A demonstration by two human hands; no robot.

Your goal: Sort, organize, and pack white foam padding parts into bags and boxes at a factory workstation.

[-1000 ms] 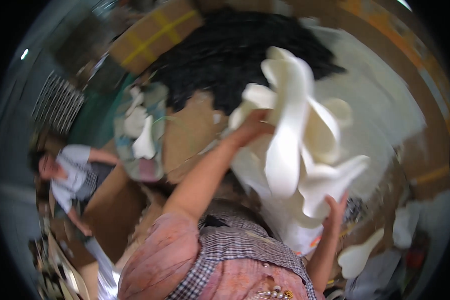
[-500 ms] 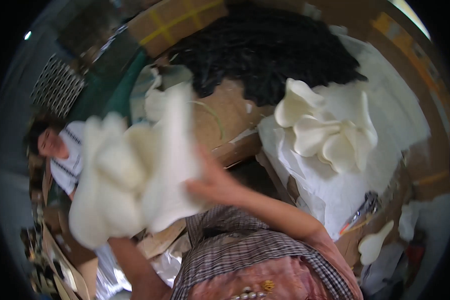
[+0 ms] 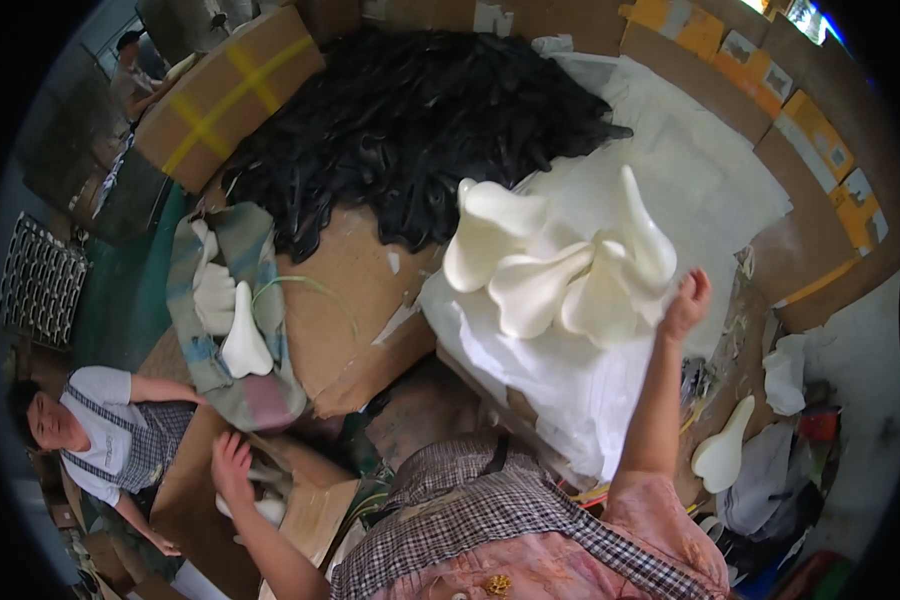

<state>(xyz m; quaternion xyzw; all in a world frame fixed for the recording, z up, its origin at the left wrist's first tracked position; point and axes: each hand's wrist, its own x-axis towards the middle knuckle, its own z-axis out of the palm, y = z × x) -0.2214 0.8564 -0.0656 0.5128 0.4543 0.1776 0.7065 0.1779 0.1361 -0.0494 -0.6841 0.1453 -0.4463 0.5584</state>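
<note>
Up high, smooth cream saddle-shaped foam pieces [image 3: 560, 265] (glossy, curved) against right hand [image 3: 685, 300].

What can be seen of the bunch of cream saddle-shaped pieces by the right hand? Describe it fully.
The bunch of cream pieces is a cluster of smooth, glossy, foam-like shapes, each with a broad rounded end tapering to a narrow nose. The noses point in different directions, one upward. It sits over the white sheet beside the black heap. The right hand touches its right edge; whether the pieces are joined cannot be told.

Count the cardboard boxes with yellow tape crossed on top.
1: the cardboard box sits at the upper left, beside the black pile. Others may be hidden beyond the picture's rim.
</note>
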